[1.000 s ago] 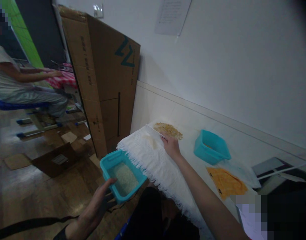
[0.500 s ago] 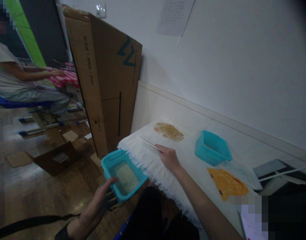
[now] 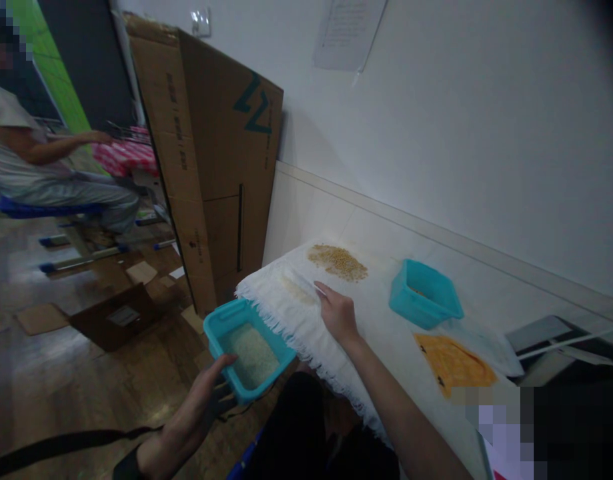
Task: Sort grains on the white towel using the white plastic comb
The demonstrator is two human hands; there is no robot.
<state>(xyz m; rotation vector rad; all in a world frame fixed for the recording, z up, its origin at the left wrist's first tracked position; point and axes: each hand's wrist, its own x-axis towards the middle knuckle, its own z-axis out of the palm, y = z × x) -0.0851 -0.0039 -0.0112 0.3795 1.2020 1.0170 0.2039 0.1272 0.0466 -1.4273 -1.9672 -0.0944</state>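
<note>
Your single camera sits on your head, facing forward and down over your dark-clothed legs (image 3: 289,427) at bottom centre; your bare left hand (image 3: 202,400), lower left, and bare right hand (image 3: 340,317), mid-frame, appear close, the smooth white wall (image 3: 466,133) farther, upper right.

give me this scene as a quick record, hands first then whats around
left hand: grips a teal bin by its rim
bin contents: whitish grains
right hand: holds a thin white tool, blurred
under tool: white fringed cloth with a pale patch
farther back: heap of yellow grains
right side: second teal bin, orange cloth
left side: tall cardboard box, seated person
</note>
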